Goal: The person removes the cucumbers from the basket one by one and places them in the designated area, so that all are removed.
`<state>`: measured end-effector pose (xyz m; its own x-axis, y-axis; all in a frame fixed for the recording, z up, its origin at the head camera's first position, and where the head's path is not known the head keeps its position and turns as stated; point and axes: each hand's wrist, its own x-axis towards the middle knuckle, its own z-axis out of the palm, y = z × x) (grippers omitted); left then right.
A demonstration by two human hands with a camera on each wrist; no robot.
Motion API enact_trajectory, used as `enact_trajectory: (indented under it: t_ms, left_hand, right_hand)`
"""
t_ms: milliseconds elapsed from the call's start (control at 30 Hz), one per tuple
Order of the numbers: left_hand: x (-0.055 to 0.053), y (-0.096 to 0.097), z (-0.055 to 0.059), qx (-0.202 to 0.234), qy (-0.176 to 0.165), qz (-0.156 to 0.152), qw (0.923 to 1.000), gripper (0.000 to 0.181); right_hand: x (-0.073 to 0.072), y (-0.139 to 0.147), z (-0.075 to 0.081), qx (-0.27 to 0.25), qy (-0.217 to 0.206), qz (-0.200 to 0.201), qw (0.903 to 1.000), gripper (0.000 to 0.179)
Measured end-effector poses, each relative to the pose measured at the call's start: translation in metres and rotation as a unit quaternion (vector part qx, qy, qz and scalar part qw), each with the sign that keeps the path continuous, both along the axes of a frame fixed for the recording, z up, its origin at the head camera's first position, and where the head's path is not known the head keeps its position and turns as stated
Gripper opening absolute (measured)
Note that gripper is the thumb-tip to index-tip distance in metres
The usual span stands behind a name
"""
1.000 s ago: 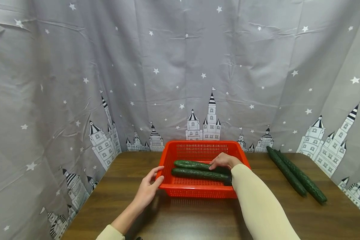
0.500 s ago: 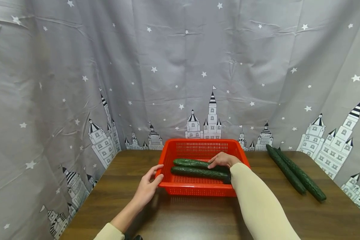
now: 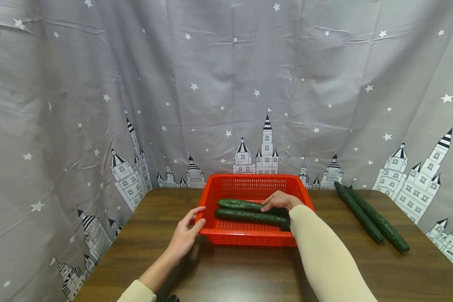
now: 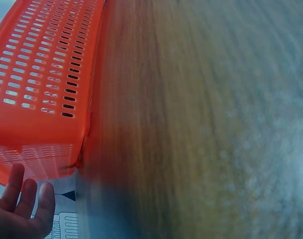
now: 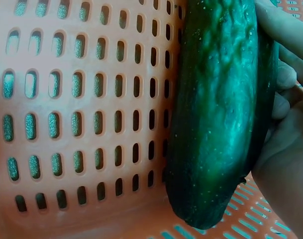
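A red perforated plastic basket (image 3: 249, 234) stands on the table, with two long dark green cucumbers lying side by side in it. My left hand (image 3: 185, 235) holds the basket's left rim, thumb toward the near side. In the left wrist view several fingers (image 4: 26, 199) extend beside its end wall. Reaching inside from the right, my right hand (image 3: 281, 201) grips the far cucumber (image 3: 238, 204). The near cucumber (image 3: 245, 216) lies in front of it; the right wrist view shows that cucumber (image 5: 216, 114) close up, partly hiding the held one and the curled fingers.
Two more cucumbers, one left (image 3: 356, 212) and one right (image 3: 381, 222), lie side by side on the table to the basket's right. The wooden table (image 3: 245, 272) extends in front of the basket. A grey curtain (image 3: 211, 105) with stars and castles hangs behind.
The head view has shifted very slightly. Both hands, the basket and the cucumbers keep their places.
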<state>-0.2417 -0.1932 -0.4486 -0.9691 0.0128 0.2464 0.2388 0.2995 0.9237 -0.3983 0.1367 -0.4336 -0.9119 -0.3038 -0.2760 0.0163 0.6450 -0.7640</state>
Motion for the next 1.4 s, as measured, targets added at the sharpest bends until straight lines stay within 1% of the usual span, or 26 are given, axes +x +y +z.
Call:
enact_trajectory:
  t_ms: [133, 367, 567, 733, 900, 1100, 1400]
  left_hand:
    - [-0.001, -0.001, -0.001, 0.0, 0.001, 0.004, 1.0, 0.039]
    - [-0.001, 0.0, 0.0, 0.016, -0.011, 0.005, 0.9998, 0.04]
    - [-0.001, 0.001, 0.001, 0.015, -0.005, 0.003, 0.9999, 0.041]
    - [-0.002, 0.0, 0.002, 0.006, -0.007, 0.002, 1.0, 0.04]
    - [-0.002, -0.001, 0.0, 0.001, -0.015, 0.008, 0.9998, 0.039]
    - [-0.002, -0.002, 0.0, -0.003, -0.014, 0.013, 0.9998, 0.039]
    - [0.0, -0.001, 0.001, -0.008, -0.006, 0.011, 0.9999, 0.039]
  right_hand:
    - [0.001, -0.001, 0.001, 0.002, 0.006, 0.003, 1.0, 0.04]
    - [0.001, -0.001, 0.004, 0.009, 0.03, 0.016, 0.9994, 0.038]
    - [-0.003, 0.003, 0.006, -0.01, 0.039, 0.028, 0.9988, 0.035]
    - [-0.002, 0.004, 0.013, -0.014, 0.05, 0.032, 0.9981, 0.032]
    - [-0.001, 0.005, 0.02, -0.008, 0.069, 0.038, 0.9968, 0.029]
    - [-0.005, 0.005, 0.028, -0.017, 0.087, 0.032, 0.9955, 0.031]
    - [-0.01, 0.01, 0.046, -0.047, 0.085, 0.025, 0.9949, 0.037]
